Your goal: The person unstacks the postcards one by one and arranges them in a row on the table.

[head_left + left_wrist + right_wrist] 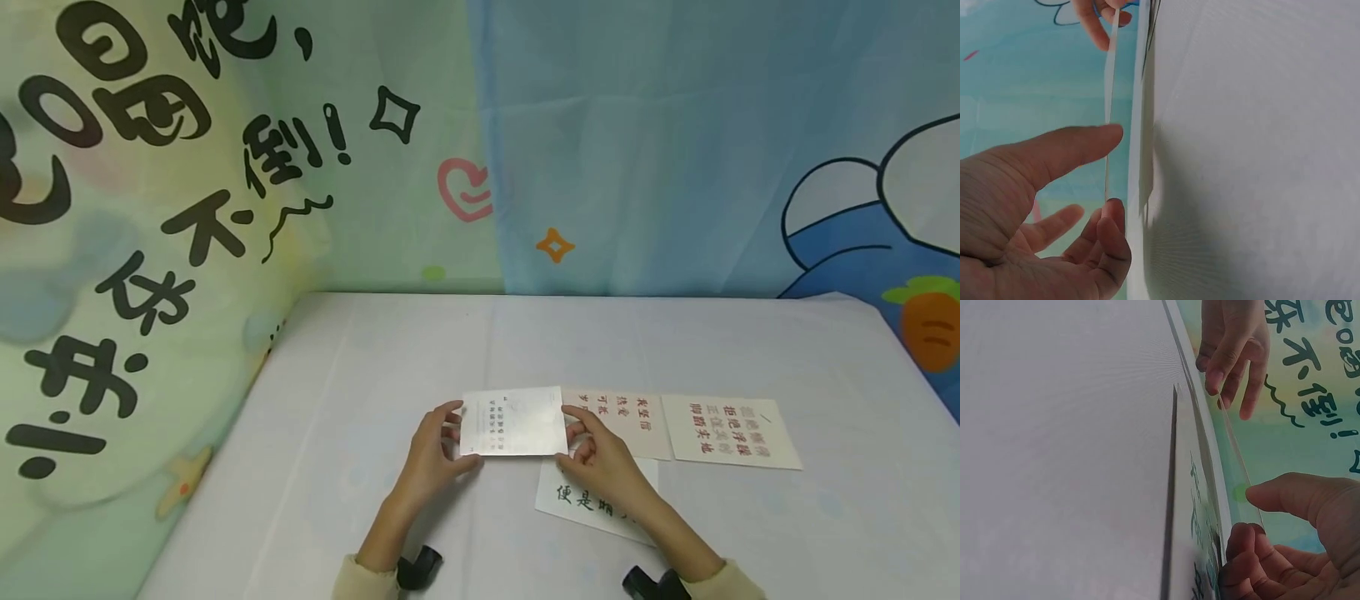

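Holding one printed card above white tablecloth: left hand, right hand, fingers clamped on opposite ends. Already lying: right-hand red-character card, neighbouring red-character card, black-character card. Seemingly unplaced: one.

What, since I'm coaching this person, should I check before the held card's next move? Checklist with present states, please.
1. Left hand grips one edge of the held card: ok.
2. Right hand grips the opposite edge: ok.
3. Held card raised off the table: ok.
4. Black-lettered card unobstructed in the head view: not ok; the right hand covers part.
5. Rightmost red-lettered card uncovered: ok.
6. Held card's print legible: cannot tell; too small.
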`<action>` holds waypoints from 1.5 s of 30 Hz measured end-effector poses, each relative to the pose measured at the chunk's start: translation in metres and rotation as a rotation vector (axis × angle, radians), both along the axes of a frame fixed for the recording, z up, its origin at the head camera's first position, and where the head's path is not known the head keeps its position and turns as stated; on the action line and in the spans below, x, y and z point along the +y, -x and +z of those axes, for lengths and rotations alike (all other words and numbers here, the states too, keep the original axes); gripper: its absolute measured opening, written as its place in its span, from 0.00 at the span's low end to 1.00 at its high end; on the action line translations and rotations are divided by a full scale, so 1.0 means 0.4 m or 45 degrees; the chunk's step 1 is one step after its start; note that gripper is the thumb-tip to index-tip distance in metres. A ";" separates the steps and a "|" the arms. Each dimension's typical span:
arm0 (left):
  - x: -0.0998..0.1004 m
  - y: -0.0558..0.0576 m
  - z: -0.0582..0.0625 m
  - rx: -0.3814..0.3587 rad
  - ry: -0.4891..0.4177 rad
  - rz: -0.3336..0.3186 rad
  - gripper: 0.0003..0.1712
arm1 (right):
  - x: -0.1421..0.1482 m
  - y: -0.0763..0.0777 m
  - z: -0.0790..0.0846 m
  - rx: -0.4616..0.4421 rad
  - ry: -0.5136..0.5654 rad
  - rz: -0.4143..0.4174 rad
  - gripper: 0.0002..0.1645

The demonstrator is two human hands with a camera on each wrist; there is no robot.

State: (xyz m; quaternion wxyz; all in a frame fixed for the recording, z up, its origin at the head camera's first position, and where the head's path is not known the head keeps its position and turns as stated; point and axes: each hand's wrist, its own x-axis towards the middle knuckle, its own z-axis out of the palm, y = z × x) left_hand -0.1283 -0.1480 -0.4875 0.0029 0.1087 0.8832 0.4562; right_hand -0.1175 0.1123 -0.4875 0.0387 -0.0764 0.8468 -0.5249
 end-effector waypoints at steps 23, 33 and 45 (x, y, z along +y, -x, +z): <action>-0.021 0.038 -0.010 0.008 -0.025 0.053 0.29 | -0.034 0.042 0.003 -0.095 -0.089 -0.084 0.31; -0.019 0.047 -0.022 -0.004 -0.016 0.088 0.25 | -0.033 0.045 0.001 -0.114 -0.076 -0.089 0.29; -0.020 0.045 -0.028 -0.008 -0.025 0.102 0.29 | -0.034 0.045 -0.002 -0.109 -0.085 -0.092 0.27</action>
